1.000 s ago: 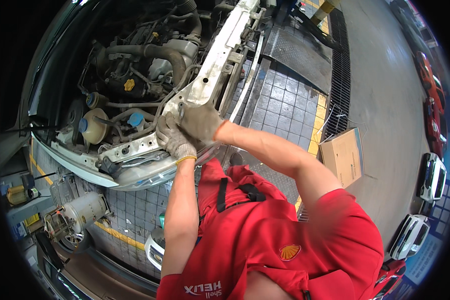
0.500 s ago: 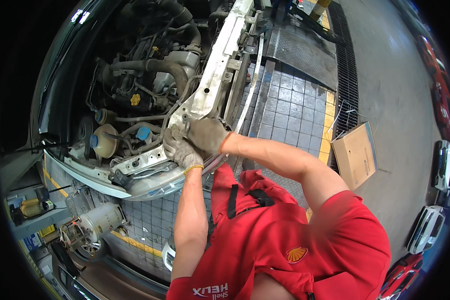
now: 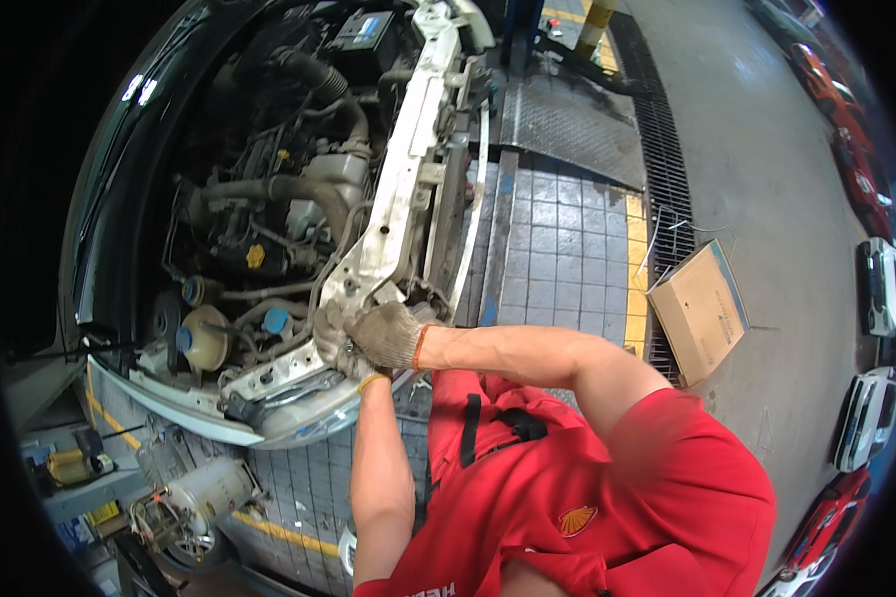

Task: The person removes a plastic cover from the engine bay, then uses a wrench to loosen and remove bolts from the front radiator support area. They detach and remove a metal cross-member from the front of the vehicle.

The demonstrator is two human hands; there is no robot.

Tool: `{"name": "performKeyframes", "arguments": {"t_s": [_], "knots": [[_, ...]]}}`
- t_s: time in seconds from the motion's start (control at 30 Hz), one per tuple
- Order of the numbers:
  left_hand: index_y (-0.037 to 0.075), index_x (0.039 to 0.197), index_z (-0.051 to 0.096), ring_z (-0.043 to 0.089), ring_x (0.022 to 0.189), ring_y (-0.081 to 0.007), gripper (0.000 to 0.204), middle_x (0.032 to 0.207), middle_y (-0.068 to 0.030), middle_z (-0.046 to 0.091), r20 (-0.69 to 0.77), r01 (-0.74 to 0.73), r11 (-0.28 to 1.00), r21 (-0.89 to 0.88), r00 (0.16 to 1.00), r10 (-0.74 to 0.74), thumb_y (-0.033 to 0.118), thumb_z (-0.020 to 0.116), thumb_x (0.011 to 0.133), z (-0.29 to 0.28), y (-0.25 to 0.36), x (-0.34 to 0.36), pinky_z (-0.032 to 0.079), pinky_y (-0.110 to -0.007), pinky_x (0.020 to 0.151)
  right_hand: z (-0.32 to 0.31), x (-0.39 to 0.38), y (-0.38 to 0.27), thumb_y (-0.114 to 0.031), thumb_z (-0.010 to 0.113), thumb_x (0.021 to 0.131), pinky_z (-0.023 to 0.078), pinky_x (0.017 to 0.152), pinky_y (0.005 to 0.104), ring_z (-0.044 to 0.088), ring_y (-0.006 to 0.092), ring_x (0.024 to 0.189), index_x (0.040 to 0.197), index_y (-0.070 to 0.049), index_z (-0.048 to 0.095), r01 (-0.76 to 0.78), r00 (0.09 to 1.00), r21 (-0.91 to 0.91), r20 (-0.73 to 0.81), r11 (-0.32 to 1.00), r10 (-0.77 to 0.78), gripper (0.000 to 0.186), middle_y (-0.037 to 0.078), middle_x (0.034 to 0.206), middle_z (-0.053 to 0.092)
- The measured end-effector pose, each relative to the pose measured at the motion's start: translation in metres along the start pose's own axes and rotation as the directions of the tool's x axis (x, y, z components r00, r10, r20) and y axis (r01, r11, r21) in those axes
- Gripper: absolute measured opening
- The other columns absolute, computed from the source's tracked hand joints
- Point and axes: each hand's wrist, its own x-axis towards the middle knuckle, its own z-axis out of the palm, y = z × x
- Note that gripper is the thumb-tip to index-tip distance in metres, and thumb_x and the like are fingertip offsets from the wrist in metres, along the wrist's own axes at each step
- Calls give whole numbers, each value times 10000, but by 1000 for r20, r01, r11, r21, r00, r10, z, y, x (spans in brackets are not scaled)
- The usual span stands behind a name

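Note:
Both my hands wear greyish knit gloves and meet at the front corner of a car's open engine bay. My left hand (image 3: 340, 346) is curled against the white front crossmember (image 3: 386, 219), near its bend above the headlamp. Pressed up beside it, my right hand (image 3: 388, 336) has its fingers bent inward over the left hand's fingers. A small bit of metal seems to show between the gloves, but its kind is hidden. Just left of the hands are a blue cap (image 3: 277, 321) and a yellowed plastic reservoir (image 3: 205, 336).
Hoses, a yellow oil cap (image 3: 256, 257) and a battery (image 3: 364, 42) fill the engine bay. A cardboard box (image 3: 702, 316) stands right, beside a floor grate (image 3: 667, 149). A metal ramp plate (image 3: 572, 124) lies beyond the tiled floor. A cylindrical tank (image 3: 209, 495) stands lower left.
My right hand, blurred before, has swung toward me and now lies closer against the left hand. The view has shifted, bringing the battery into sight.

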Motion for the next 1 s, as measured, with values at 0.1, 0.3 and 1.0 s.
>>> {"name": "performKeyframes", "arguments": {"t_s": [0.1,0.3,1.0], "knots": [[162,1546,488,524,1406,-385,740,1546,-146,485,169,127,979,158,974,-153,376,805,913,-5,12,-1,448,-556,1134,-2,18,32,-218,592,1049,627,709,516,812,375,907,1162,-31,717,-287,958,233,101,929,270,252,209,994,798],[180,1574,437,461,1485,-358,700,1576,-91,490,169,164,984,64,970,-173,199,757,951,7,6,-6,404,-531,1195,20,26,32,-178,620,983,628,704,483,809,339,839,1086,-37,768,-122,991,80,-38,989,125,229,131,895,792],[145,1461,569,486,1470,-305,594,1551,-71,494,43,203,979,-30,979,-202,326,757,928,20,0,-9,404,-492,1216,16,12,6,-205,612,1012,614,651,500,799,327,802,1258,1,701,-14,999,-54,45,998,16,333,160,930,792]]}}
